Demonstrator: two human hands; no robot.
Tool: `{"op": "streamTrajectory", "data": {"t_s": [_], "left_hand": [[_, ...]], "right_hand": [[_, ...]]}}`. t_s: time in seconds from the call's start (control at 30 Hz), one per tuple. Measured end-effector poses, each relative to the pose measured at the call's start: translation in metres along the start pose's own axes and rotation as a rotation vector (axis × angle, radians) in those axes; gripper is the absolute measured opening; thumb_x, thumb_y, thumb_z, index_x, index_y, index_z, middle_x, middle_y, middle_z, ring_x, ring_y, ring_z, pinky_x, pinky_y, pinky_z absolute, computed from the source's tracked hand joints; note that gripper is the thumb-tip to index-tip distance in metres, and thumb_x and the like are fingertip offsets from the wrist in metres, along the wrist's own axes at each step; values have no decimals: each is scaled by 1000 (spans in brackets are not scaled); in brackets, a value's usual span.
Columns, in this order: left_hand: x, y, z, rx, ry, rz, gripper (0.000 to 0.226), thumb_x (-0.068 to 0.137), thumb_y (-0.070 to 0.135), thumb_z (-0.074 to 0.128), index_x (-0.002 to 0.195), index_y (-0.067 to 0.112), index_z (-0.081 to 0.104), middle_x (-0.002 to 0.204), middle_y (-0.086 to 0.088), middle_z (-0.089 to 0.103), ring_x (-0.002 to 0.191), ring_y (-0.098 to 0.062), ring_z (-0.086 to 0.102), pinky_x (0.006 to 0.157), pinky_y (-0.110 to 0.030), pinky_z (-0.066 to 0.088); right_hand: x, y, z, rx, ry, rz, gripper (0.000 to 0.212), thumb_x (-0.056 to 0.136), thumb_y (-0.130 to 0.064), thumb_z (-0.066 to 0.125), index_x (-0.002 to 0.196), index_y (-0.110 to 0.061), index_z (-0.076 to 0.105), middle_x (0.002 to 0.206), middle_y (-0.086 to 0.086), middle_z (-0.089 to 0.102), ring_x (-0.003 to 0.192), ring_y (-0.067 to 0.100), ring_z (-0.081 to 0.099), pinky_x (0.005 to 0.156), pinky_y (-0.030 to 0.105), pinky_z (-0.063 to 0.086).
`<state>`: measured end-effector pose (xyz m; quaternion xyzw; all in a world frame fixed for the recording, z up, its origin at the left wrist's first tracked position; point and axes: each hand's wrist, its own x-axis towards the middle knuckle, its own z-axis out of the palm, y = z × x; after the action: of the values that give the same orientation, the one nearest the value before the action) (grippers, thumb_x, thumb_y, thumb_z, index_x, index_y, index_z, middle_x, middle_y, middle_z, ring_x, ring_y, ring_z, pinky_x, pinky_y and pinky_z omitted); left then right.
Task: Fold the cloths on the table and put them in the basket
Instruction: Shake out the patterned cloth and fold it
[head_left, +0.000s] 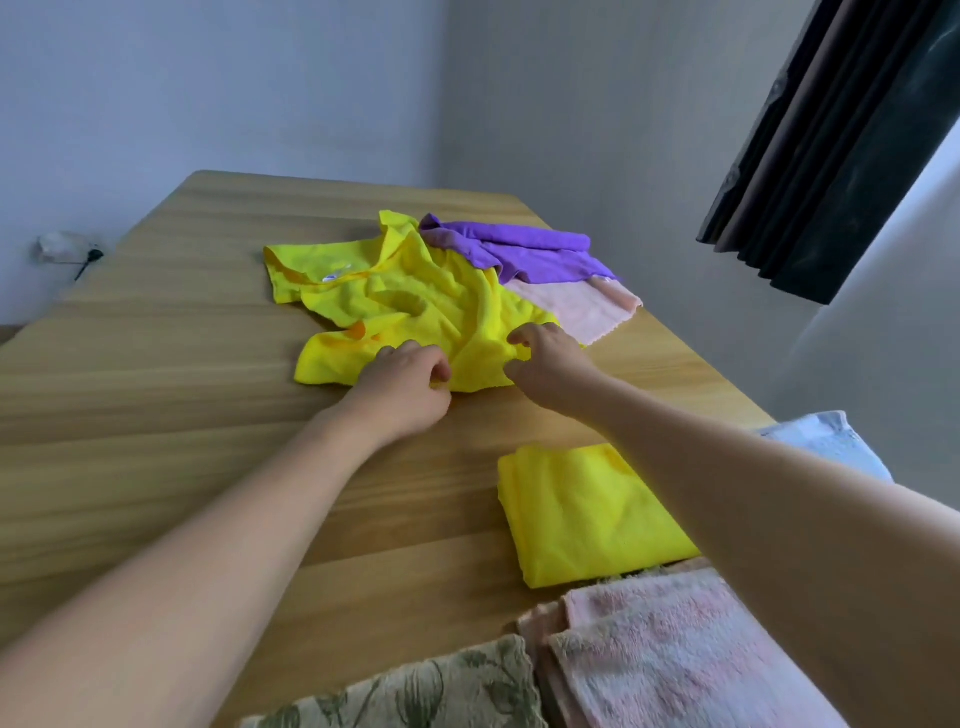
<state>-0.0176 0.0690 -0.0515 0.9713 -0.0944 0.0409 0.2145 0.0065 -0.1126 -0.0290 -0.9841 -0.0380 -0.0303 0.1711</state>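
My left hand (408, 387) has its fingers curled into the near edge of the crumpled yellow cloth (410, 299), pinching a bit of it between thumb and fingertips. My right hand (548, 364) sits just to the right of it, fingers bent and closed on the same edge, so both hands grip this one cloth close together. The cloth lies rumpled on the table (171, 364) and spreads away from my hands toward the far side.

Beyond my right hand, a purple cloth (524, 249) lies bunched, touching the yellow one, and a pale pink cloth (587, 312) lies flat partly under both.

Nearer to me than my right hand, under my right forearm, a folded yellow cloth (582, 514) rests flat on the table. Closer still, at the near edge, lies a fluffy pink towel (675, 654), and left of it a flowered fabric (441, 691). To the right of my right forearm, past the table edge, something white and blue (826, 441) shows; I cannot tell what it is.

A dark curtain (831, 156) hangs far off to the right.
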Motion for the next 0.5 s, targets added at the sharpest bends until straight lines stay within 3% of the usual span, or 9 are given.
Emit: {"op": "streamTrajectory", "data": {"t_s": [0.23, 0.33, 0.4, 0.5], "left_hand": [[-12, 9, -19, 57, -82, 38, 27, 84, 22, 55, 111, 26, 60, 125, -1, 52, 117, -26, 45, 98, -36, 41], [-38, 29, -40, -56, -351, 59, 16, 84, 30, 64, 97, 20, 65, 100, 0, 65, 91, -19, 60, 75, -29, 49], [-60, 42, -51, -13, -601, 46, 27, 83, 40, 66, 93, 14, 67, 81, 1, 64, 71, -18, 57, 61, -25, 45], [-91, 53, -66, 88, -880, -38, 38, 73, 53, 72, 84, 17, 67, 70, 5, 61, 60, -15, 54, 62, -25, 42]], "right_hand": [[-9, 7, 4, -72, -49, -2, 45, 89, -30, 54, 133, -25, 49, 142, 8, 42, 131, 30, 38, 108, 42, 34], [-27, 4, -3, -102, -52, -25, 43, 89, -31, 54, 132, -27, 50, 144, 6, 40, 133, 30, 35, 109, 43, 32], [-42, -1, -9, -110, -46, -43, 42, 89, -31, 54, 131, -28, 51, 144, 5, 39, 134, 30, 35, 109, 43, 31], [-68, -8, -20, -109, -42, -97, 41, 89, -31, 54, 130, -29, 51, 144, 4, 40, 133, 29, 35, 109, 43, 30]]}}
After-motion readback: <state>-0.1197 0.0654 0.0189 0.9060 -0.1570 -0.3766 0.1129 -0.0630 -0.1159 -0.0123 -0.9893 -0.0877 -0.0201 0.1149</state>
